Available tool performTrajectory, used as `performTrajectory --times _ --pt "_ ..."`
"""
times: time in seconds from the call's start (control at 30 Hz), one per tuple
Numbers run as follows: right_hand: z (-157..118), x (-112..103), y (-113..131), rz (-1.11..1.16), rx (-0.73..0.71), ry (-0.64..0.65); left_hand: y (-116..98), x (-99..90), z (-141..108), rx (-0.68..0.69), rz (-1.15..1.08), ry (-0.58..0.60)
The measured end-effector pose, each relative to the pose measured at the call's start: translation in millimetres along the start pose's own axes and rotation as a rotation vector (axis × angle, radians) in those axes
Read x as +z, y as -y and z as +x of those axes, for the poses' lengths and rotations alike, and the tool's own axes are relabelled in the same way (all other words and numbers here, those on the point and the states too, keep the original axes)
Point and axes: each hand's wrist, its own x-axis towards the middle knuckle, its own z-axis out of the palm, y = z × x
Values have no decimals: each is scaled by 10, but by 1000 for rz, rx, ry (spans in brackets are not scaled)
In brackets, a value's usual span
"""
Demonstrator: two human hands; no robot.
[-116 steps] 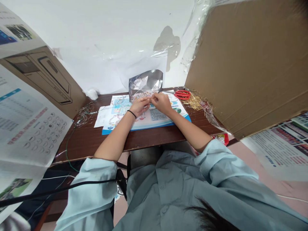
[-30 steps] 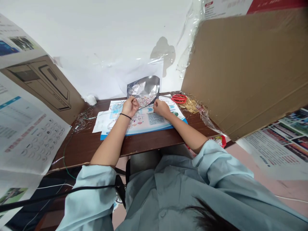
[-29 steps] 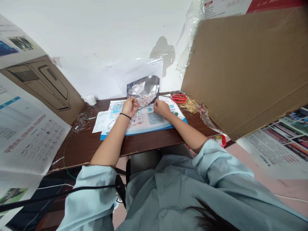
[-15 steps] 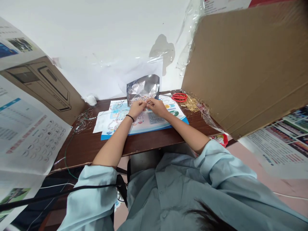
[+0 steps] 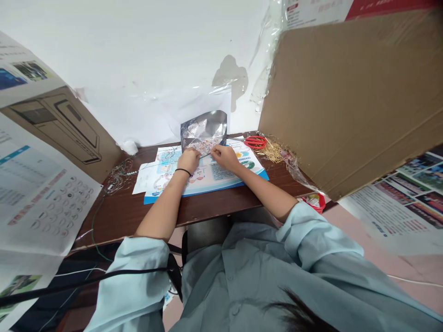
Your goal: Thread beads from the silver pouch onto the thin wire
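An open silver-lined bag (image 5: pixel 218 123) leans against the wall, with small pale and pink beads (image 5: pixel 206 145) in its lower part. My left hand (image 5: pixel 189 160), with a black band at the wrist, is closed at the bag's lower left edge; whatever its fingers pinch is too small to make out. Just to the right, my right hand (image 5: pixel 224 156) has its thumb and fingertips pressed together near the bag's lower right edge, their contents also unclear. Both hands are over a printed sheet with a blue border (image 5: pixel 207 187), a small gap between them.
Red-handled scissors (image 5: pixel 255 142) lie beside a pile of thin golden sticks (image 5: pixel 272 151) and crumpled clear plastic. Tangled clear thread (image 5: pixel 119 175) is at the left of the brown table (image 5: pixel 121 216). Cardboard panels (image 5: pixel 346 101) stand on both sides.
My hands, which were together at the fingertips, have parted. The left has shifted left and slightly down, uncovering more of the beads. The whole view has shifted a little.
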Motion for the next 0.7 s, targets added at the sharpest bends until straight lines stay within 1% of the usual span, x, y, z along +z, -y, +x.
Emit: performTrajectory --times 0.07,0.17,0.23,0.43,0.6,0.7 --pt "-4 6 1 -12 1 8 -9 13 -3 -14 109 21" --pt "-7 8 0 -18 -4 8 2 2 4 -55 189 -8" --pt "-8 6 4 -16 -6 16 11 -12 9 -75 205 -21" --pt "-8 9 11 -28 5 38 -31 -22 -2 -54 248 33" --pt "-7 26 -11 -37 -2 37 -61 -21 -21 -53 262 -12" --pt "-12 31 -14 -38 5 60 -61 -28 -15 -82 245 -8"
